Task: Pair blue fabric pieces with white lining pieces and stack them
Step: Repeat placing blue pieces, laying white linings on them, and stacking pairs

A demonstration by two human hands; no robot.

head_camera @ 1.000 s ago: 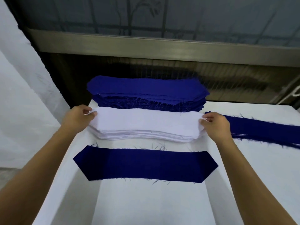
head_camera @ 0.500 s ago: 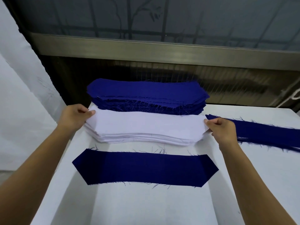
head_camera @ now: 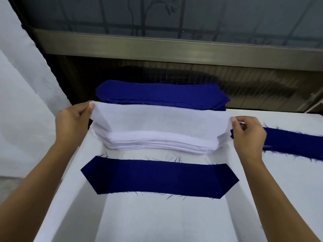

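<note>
Both my left hand (head_camera: 73, 123) and right hand (head_camera: 248, 135) pinch the top white lining piece (head_camera: 162, 119) by its ends above the white stack (head_camera: 157, 144)

1. Top white lining piece (head_camera: 157, 117): a thin, long sheet. It is held up off its pile, with the left hand (head_camera: 73, 123) pinching its left end and the right hand (head_camera: 248, 135) pinching its right end.
2. White lining stack (head_camera: 160, 144): a thick pile lying flat towards the far edge of the table (head_camera: 157, 220).
3. Single blue fabric piece (head_camera: 159, 178): a long band with angled ends and frayed threads, lying flat just nearer than the white stack.
4. Blue fabric stack (head_camera: 162, 95): lies at the far edge, behind the white stack.
5. More blue pieces (head_camera: 293, 142): lie flat near the right edge.
</note>
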